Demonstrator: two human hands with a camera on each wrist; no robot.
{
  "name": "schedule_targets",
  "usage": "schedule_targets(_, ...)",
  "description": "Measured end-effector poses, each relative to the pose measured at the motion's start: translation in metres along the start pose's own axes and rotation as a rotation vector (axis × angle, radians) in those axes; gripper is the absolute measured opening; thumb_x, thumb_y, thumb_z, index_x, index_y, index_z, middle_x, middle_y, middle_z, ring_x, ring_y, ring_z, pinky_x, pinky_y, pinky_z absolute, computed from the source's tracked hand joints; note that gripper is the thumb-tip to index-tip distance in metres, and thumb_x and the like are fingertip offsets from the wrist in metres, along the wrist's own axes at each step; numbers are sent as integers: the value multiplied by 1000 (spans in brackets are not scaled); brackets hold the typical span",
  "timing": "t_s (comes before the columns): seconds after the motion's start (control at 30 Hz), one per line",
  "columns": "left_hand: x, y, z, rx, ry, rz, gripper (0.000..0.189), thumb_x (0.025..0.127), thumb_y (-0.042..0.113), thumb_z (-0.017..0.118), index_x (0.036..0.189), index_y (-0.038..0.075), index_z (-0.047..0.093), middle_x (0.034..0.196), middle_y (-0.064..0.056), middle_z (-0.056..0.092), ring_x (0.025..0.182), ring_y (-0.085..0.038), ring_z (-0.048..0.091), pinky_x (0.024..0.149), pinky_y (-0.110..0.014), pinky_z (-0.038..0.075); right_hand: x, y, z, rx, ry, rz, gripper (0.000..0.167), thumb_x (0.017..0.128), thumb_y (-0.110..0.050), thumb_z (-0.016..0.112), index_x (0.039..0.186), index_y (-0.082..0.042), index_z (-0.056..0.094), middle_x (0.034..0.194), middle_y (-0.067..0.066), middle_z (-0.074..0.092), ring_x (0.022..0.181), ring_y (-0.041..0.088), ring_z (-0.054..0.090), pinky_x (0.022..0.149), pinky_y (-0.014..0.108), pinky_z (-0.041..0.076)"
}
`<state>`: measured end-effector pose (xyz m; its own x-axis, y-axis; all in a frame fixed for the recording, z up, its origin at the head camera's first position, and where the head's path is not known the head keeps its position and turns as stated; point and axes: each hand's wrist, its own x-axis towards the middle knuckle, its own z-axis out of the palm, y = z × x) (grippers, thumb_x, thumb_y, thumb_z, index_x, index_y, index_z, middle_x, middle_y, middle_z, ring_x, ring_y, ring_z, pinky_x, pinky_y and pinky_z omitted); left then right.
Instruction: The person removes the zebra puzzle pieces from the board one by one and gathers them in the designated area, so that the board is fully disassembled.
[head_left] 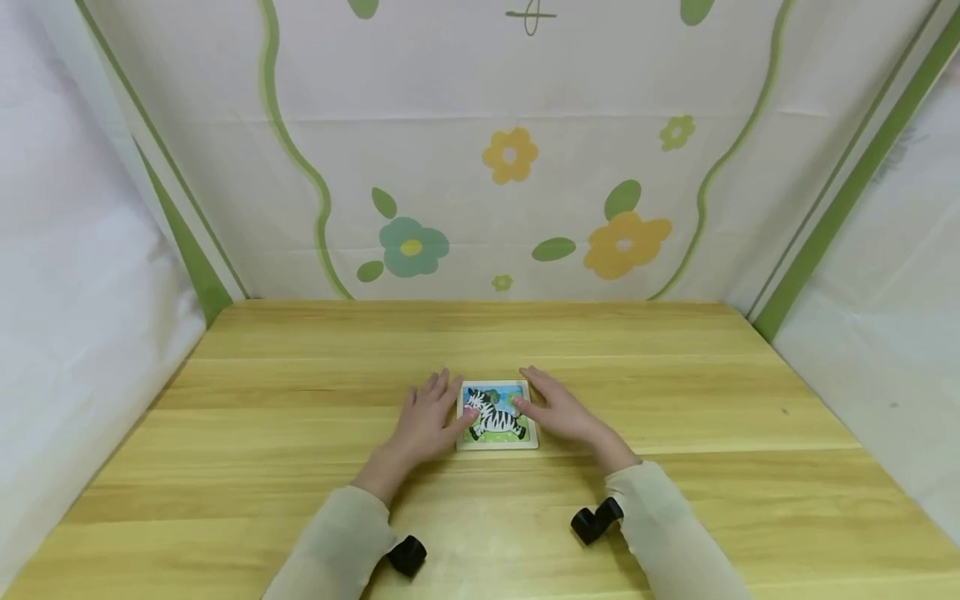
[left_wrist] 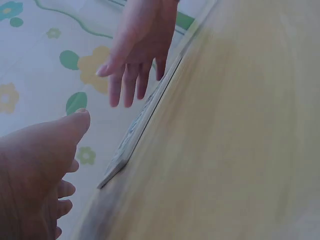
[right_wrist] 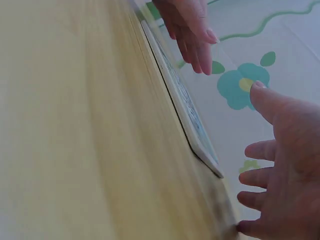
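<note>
A small square picture puzzle (head_left: 497, 421) with a running zebra on grass under blue sky lies flat on the wooden table, framed by a pale border. At its left edge is my left hand (head_left: 429, 417), fingers extended, thumb over the picture in the head view. My right hand (head_left: 561, 410) mirrors it at the right edge, its thumb over the upper right of the picture. Both wrist views show the puzzle (left_wrist: 142, 122) edge-on, with the thumbs (right_wrist: 267, 100) raised above its surface. Neither hand grips anything.
The wooden table (head_left: 300, 367) reaches back to a white cloth wall (head_left: 450, 83) printed with flowers, and more cloth hangs at both sides. Black wrist mounts (head_left: 596, 521) stick out from the sleeves over the table's near part.
</note>
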<state>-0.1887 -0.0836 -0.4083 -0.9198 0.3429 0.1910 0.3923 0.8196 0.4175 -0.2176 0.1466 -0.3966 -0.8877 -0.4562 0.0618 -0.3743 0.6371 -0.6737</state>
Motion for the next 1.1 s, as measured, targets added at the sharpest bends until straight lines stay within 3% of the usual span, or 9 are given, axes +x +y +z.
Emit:
schedule_targets(0.2,-1,3,14,-2,-58,38,67,87,54,32,135,8,30,138,-17,19,126,-32,12,96,-53,9,1,11,11,84,81,14,57,84,-31,55,129,-1,38,134,16,30,123,32,24,98,45,17)
schedule_targets(0.33,-3,4,19,8,-91,51,67,86,56,32,136,11,29,139,-17,17,127,-31,10,97,-51,8,2,18,17,59,147,-20,44,82,-17,60,120,1,48,129,17,37,119,33,29,96,46,20)
schedule_targets(0.47,-4,4,20,14,-85,66,66,85,56,34,136,15,29,139,-18,15,127,-31,9,97,-51,7,3,21,18,-3,183,-48,37,80,-14,61,113,0,54,126,17,42,117,34,33,94,49,20)
schedule_targets(0.9,-3,0,24,30,-105,117,59,84,56,36,135,28,30,140,-21,8,128,-30,4,99,-45,6,4,23,16,-24,163,-67,37,81,-15,60,115,-1,53,127,18,40,119,33,31,95,47,22)
schedule_targets(1.1,-2,1,22,42,-125,124,57,85,55,36,135,28,32,140,-21,7,128,-30,3,99,-46,6,5,21,15,-40,157,-63,38,81,-16,60,115,-1,53,127,18,40,119,33,30,95,47,21)
